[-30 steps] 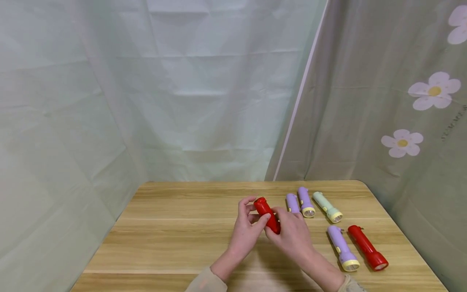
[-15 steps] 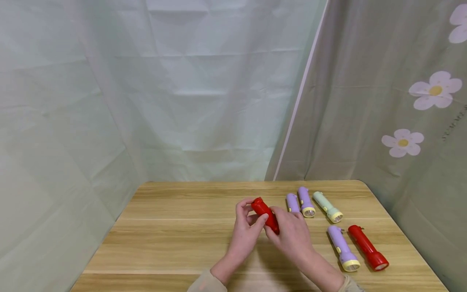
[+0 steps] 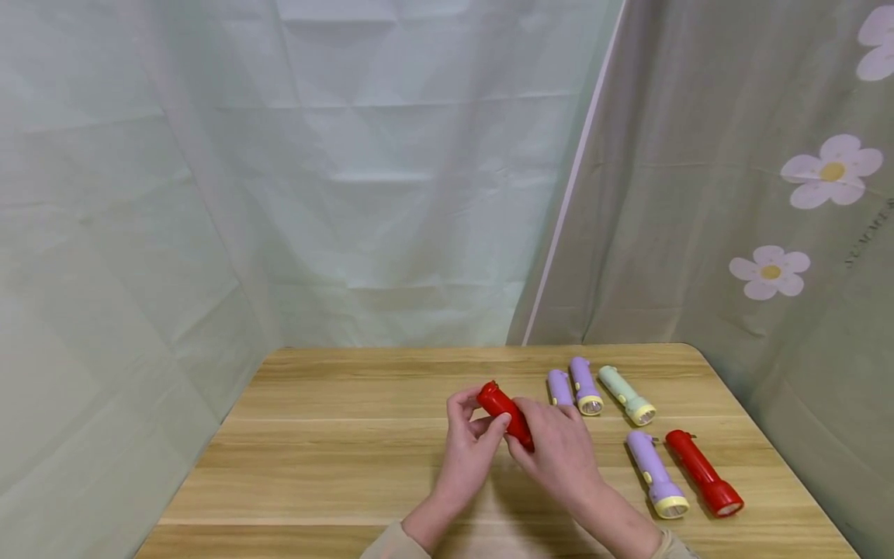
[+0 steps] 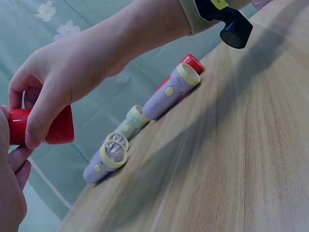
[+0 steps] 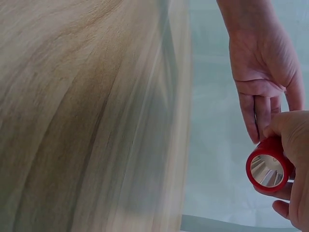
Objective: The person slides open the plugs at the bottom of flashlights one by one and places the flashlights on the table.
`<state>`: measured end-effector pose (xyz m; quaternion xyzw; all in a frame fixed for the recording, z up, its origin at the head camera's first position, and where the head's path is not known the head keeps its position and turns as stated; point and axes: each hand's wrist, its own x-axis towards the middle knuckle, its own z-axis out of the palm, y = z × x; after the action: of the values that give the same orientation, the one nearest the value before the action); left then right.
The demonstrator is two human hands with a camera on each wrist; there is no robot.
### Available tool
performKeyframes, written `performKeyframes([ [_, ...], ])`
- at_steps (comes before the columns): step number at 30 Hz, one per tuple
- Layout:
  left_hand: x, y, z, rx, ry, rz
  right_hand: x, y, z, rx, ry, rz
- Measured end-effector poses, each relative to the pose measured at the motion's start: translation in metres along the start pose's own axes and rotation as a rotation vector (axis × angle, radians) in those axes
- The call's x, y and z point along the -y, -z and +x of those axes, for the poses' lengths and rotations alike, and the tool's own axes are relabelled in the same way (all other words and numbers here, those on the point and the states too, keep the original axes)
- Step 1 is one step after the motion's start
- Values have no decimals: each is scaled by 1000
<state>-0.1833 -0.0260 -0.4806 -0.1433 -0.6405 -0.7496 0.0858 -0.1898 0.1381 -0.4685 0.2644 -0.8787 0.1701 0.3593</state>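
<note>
A red flashlight (image 3: 499,405) is held in the air above the table by both hands, tilted with its tail end up and to the left. My left hand (image 3: 466,454) pinches it near the tail, thumb on the near side and fingers behind. My right hand (image 3: 562,446) grips the lower head end and hides part of it in the head view. From the right wrist, the flashlight's reflector (image 5: 267,171) faces the camera, ringed by a red rim. The left wrist view shows the right thumb lying across the red body (image 4: 60,128).
To the right on the wooden table (image 3: 335,458) lie two purple flashlights (image 3: 585,387) and a pale green flashlight (image 3: 627,396) at the back. Nearer are another purple flashlight (image 3: 655,475) and a second red flashlight (image 3: 701,473). Curtains (image 3: 419,194) hang behind the table.
The flashlight's tail end has swung slightly left and down, turning a little, and my left hand has shifted left with it. My right hand has stayed almost in place.
</note>
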Motion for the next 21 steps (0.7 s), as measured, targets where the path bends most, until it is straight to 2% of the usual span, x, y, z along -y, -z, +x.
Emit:
performKeyframes([
  [21, -3, 3, -5, 24, 5, 3, 1, 6, -3, -16, 77, -14],
])
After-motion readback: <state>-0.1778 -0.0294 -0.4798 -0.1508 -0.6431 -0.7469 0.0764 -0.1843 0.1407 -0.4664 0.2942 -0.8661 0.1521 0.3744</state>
